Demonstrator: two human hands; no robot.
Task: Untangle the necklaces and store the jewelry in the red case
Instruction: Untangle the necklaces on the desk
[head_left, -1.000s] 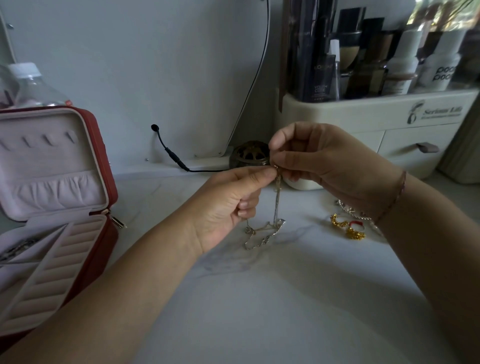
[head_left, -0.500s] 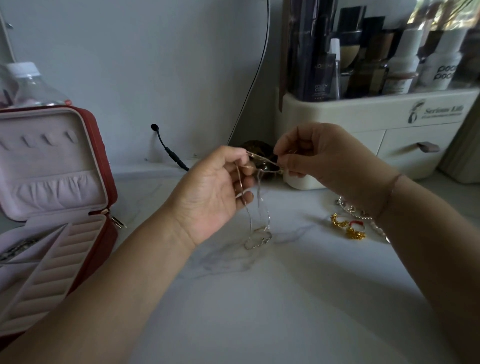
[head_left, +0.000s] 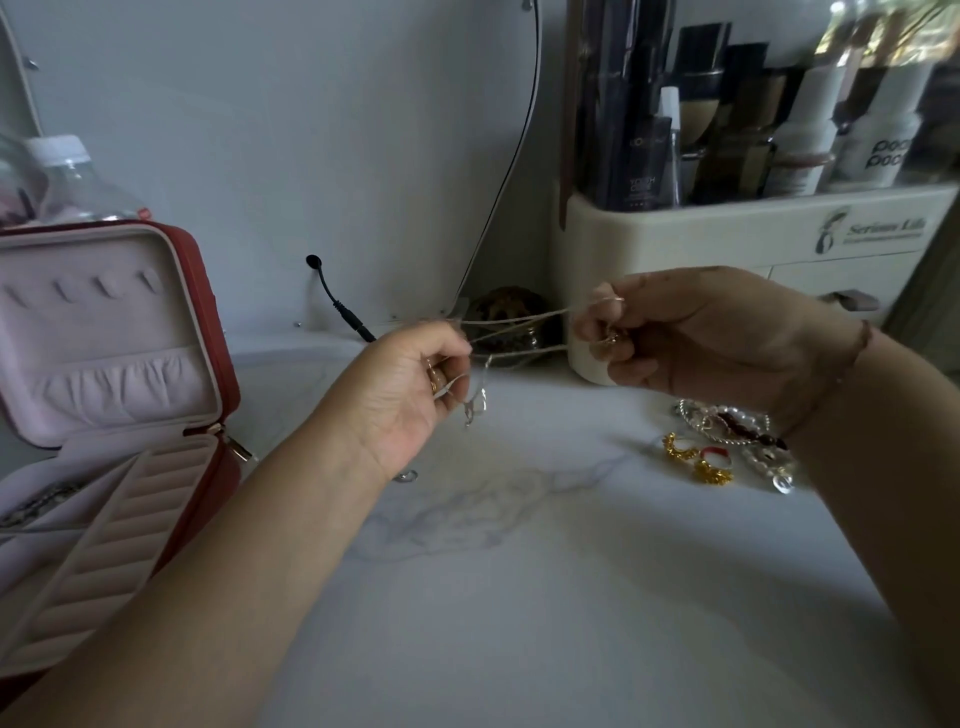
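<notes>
Thin tangled necklace chains (head_left: 519, 332) stretch in several strands between my two hands above the marble table. My left hand (head_left: 410, 389) pinches one end, with a short loop of chain hanging below its fingers. My right hand (head_left: 691, 332) pinches the other end. The red case (head_left: 208, 332) stands open at the left, its pink lining and ring rolls showing, with a dark chain in its front-left compartment. Gold earrings (head_left: 698, 460) and beaded bracelets (head_left: 737, 426) lie on the table under my right wrist.
A cream cosmetics organiser (head_left: 727, 234) full of bottles stands at the back right. A dark round ornament (head_left: 511, 312) sits behind the chains. A black plug and cable (head_left: 337, 301) lie by the wall. A plastic bottle (head_left: 67, 176) stands behind the case. A small ring (head_left: 406, 475) lies by my left wrist.
My hands have moved apart, left hand leftward and right hand rightward, pulling the chains taut into horizontal strands. The hanging loop has lifted off the table.
</notes>
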